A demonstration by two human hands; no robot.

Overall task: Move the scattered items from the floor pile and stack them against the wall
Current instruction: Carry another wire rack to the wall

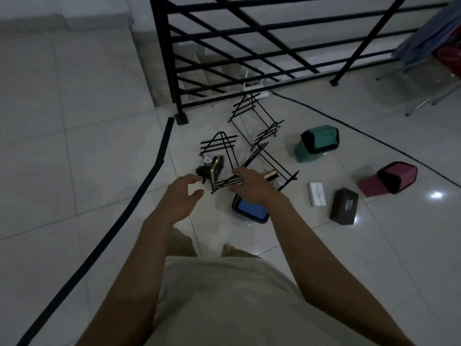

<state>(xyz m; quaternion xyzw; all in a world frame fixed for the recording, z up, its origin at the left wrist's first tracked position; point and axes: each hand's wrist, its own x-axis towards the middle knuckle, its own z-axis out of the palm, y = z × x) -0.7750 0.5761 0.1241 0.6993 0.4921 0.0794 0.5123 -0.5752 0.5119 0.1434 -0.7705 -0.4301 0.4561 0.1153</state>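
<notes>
— Racks of black wire are seen lying tipped on the tiled floor (99, 146): the nearest wire rack (219, 161) at the centre, a second rack (272, 168) just beside it, a third rack (254, 116) nearer the black railing (249, 46). How much is judged done?

— Nothing is shown stacked against a wall. The pile appears untouched: a green bin (316, 143) and a pink bin (391, 178) are left on their sides toward the right edge of the floor, a blue-lidded bin (249, 208) near the person's feet, with a white box (316, 194) and a brown box (344, 207) between them. The whole task is judged still ahead.

— And the hands?

— Both arms are extended forward and down. The right hand (249, 183) is seen over the near end of the nearest rack, fingers curved at its wires; whether the wires are actually gripped cannot be told. The left hand (182, 193) is held open just beside the rack, fingers spread, nothing in it.
</notes>
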